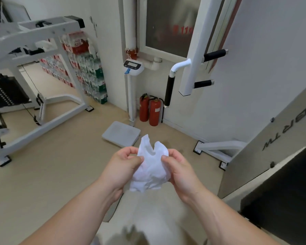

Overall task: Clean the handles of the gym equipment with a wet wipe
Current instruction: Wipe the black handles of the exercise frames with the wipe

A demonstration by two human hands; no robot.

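A crumpled white wet wipe [151,167] hangs in front of me at waist height, pinched on its left side by my left hand [121,162] and on its right by my right hand [178,167]. Above and beyond them a white machine arm [193,55] comes down from the top right. It carries a long black padded handle [169,90] that hangs nearly vertical, and two short black grips, the upper one [215,55] and the lower one [202,84], that stick out to the right. Both hands are well below these handles.
Two red fire extinguishers [150,110] stand against the wall beside a white column scale [122,134]. A white cable machine frame [35,71] fills the left, with stacked packs of water bottles [88,68] behind it. A grey panel and a black pad [281,191] stand at the right.
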